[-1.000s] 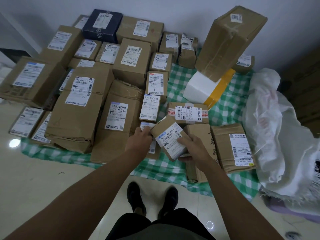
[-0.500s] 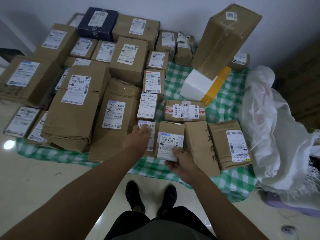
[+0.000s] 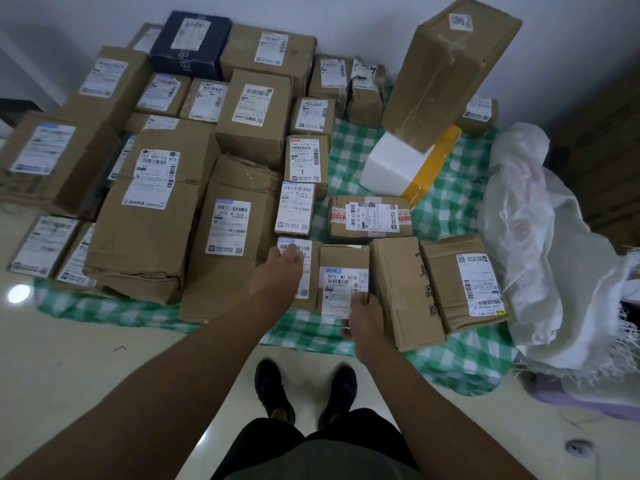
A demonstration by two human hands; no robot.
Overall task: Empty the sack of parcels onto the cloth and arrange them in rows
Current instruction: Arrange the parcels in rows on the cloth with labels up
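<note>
At the checked cloth's (image 3: pixel 460 362) near edge, right hand (image 3: pixel 365 325) grips a small labelled parcel (image 3: pixel 343 271), left hand (image 3: pixel 282 271) presses its neighbour (image 3: pixel 306 271); a careless nudge could skew the row.

Matt cardboard parcels (image 3: pixel 152 216) – checked cloth (image 3: pixel 446 209) – glossy floor tiles (image 3: pixel 69 358)

The person wears dark shorts (image 3: pixel 322 452) and black shoes (image 3: pixel 275 393), with both forearms (image 3: pixel 194 375) bare, no sleeves showing.
</note>
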